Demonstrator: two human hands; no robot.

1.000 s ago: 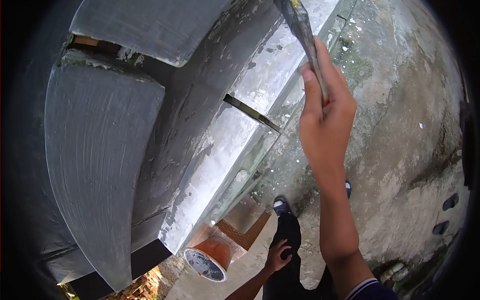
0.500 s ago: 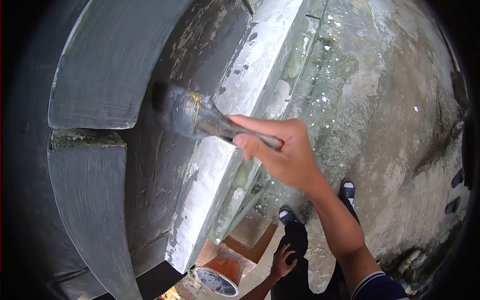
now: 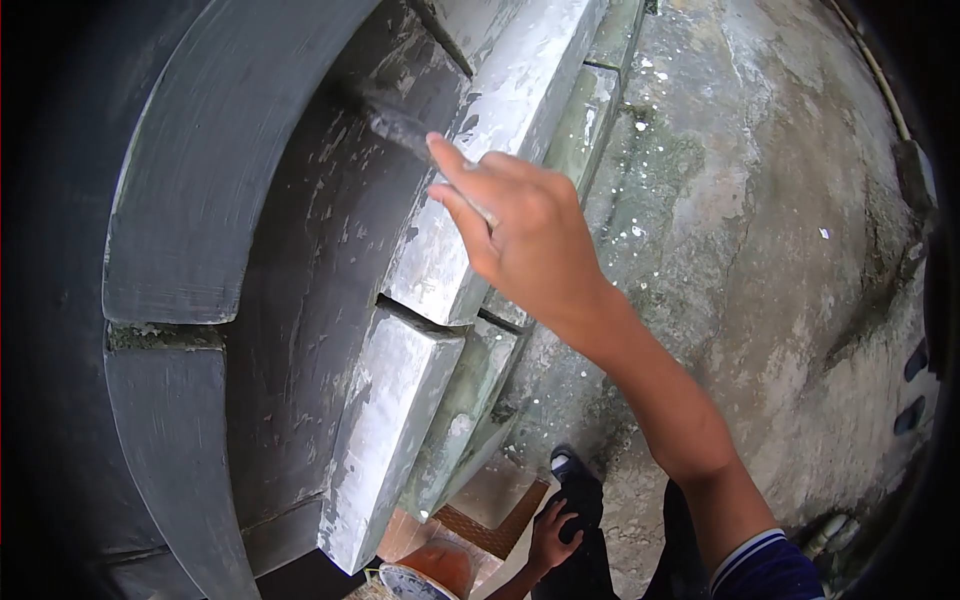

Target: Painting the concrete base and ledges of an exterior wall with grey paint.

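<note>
My right hand (image 3: 530, 225) is closed around the handle of a paintbrush (image 3: 403, 132). Its dark bristle end is blurred and lies over the dark grey, flaking inner face (image 3: 320, 230) of a painted masonry structure; whether it touches cannot be told. Beside the brush runs a white-topped ledge (image 3: 430, 250) with chipped grey patches. Down by my dark trousers hangs my left hand (image 3: 555, 535), empty, fingers apart. Left of that hand stands an orange bucket (image 3: 445, 565), cut by the lower edge, with grey paint showing at its mouth.
Smooth grey curved blocks (image 3: 190, 190) stand along the left, split by a mossy gap (image 3: 165, 337). To the right spreads a stained concrete floor (image 3: 720, 330) with white paint specks. A pair of dark slippers (image 3: 909, 415) lies at the far right.
My right hand and the brush have moved farther up along the inner face, and the brush has turned more edge-on. The view has shifted; the bucket sits lower in it.
</note>
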